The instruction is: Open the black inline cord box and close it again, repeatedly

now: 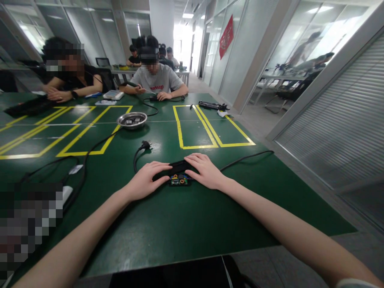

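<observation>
Locate the exposed circuit board [179,180] on the tabletop [180,228], directly in front of you and between your two hands. A black casing piece [177,165] lies along its far side.

Your left hand [144,181] has its thumb apart from the fingers: the fingertips touch the left end of the casing piece and the thumb is at the left end of the board. Your right hand [206,170] mirrors this on the right. The view does not show whether either hand pinches firmly.

Support both ends evenly and keep the casing piece parallel to the board. Keep thumbs on the board's edges, clear of the components; side pressure on the copper coils [182,181] is likely to bend them. Leave slack in the cable [246,158] at the right so that it does not drag the board sideways.

Count:
- Circuit board: one, with two copper coils visible.
- Black casing piece: one.
- Power plug [146,145]: one, beyond your left hand.
- Metal bowl [132,127]: one; the metal parts inside are too small to count.
- Yellow tape rectangles [200,147] at the far right: two, side by side.
- Co-workers [154,82] at this tabletop: two.
</observation>
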